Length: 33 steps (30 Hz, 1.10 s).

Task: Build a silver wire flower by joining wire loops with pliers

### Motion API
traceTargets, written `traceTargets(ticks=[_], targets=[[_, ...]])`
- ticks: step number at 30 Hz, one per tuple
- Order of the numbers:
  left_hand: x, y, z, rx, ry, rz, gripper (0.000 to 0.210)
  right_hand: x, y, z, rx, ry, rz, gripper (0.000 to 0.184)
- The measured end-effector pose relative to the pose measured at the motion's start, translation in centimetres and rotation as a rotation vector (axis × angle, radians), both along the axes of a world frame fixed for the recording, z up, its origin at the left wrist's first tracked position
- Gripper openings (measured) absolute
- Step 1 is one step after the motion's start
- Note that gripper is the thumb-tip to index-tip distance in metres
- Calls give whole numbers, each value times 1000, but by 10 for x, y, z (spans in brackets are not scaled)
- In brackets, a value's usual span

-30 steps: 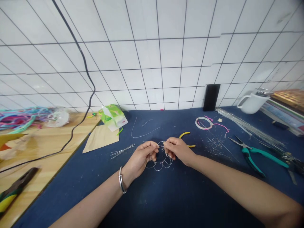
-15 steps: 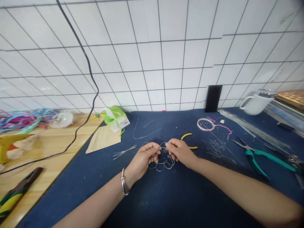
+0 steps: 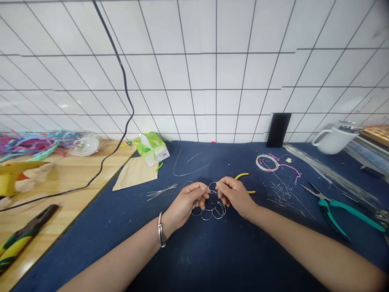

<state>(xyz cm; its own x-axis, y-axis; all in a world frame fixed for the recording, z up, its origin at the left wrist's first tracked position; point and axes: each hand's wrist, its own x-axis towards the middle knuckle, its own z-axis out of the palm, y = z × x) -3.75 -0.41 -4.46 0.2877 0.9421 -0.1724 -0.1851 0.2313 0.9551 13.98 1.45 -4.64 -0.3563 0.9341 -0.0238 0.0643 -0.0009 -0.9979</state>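
Note:
A chain of thin silver wire loops (image 3: 207, 215) hangs between and below my two hands over the dark blue mat. My left hand (image 3: 191, 200), with a silver bangle (image 3: 161, 230) at the wrist, pinches the wire between thumb and forefinger. Close beside it, my right hand (image 3: 233, 195) has its fingertips closed on the same wire piece. Fingers hide part of the wire at both grips. Yellow-handled pliers (image 3: 242, 175) lie behind my right hand, partly covered by it.
Cut wire bits (image 3: 282, 192) and teal-handled pliers (image 3: 334, 207) lie to the right, near a round dish (image 3: 257, 163). A wire bundle (image 3: 162, 192) and brown paper (image 3: 133, 174) lie left. A white mug (image 3: 334, 138) and black block (image 3: 278, 129) stand behind.
The view has shifted slightly, so the scene sits a little to the right. Both hands keep their pinch on the wire, with a slightly wider gap between the fingertips.

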Motion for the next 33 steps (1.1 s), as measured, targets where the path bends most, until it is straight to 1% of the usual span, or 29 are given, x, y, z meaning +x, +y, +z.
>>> traceTargets(ticks=[12,20,23,33], targets=[[-2,2,-2,-12,-35,16,28,-1,1,-2,-50,47,-26,30],[-2,2,2,28,53,-42,19,-2,1,-2,-71,47,-36,31],[-1,2,3,23,87,-67,19,-3,2,-3,-80,48,-33,31],[-1,2,1,48,85,-50,17,-2,0,-2,-96,50,26,29]])
